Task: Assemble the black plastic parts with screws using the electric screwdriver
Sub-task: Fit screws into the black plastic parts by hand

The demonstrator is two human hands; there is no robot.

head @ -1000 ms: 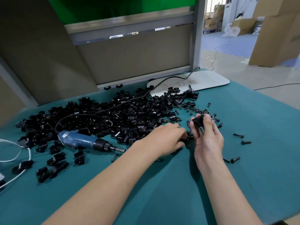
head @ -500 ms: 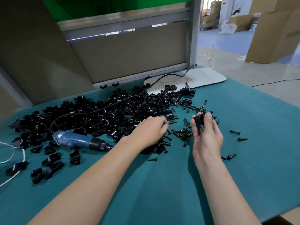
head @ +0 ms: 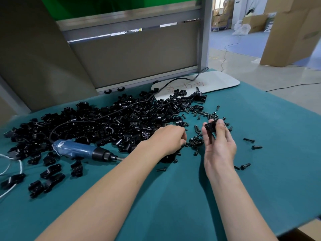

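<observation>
A big heap of black plastic parts [head: 104, 122] covers the left and middle of the teal table [head: 260, 171]. My right hand [head: 217, 145] holds one black plastic part [head: 210, 127] up between thumb and fingertips. My left hand [head: 168, 140] lies knuckles up at the heap's near edge, fingers curled down beside a small cluster of black screws [head: 196, 140]; what its fingertips hold is hidden. The blue electric screwdriver [head: 83, 151] lies on the table left of my left arm, bit pointing right.
Loose screws [head: 250, 140] lie scattered right of my right hand. A white board [head: 217, 82] sits at the table's far edge, with the screwdriver's black cable [head: 121, 108] across the heap. White cord [head: 10, 164] lies far left. A grey partition stands behind.
My left hand drew back left from beside the right hand to the heap's edge, then stayed near the screw cluster. The right hand keeps holding its part.
</observation>
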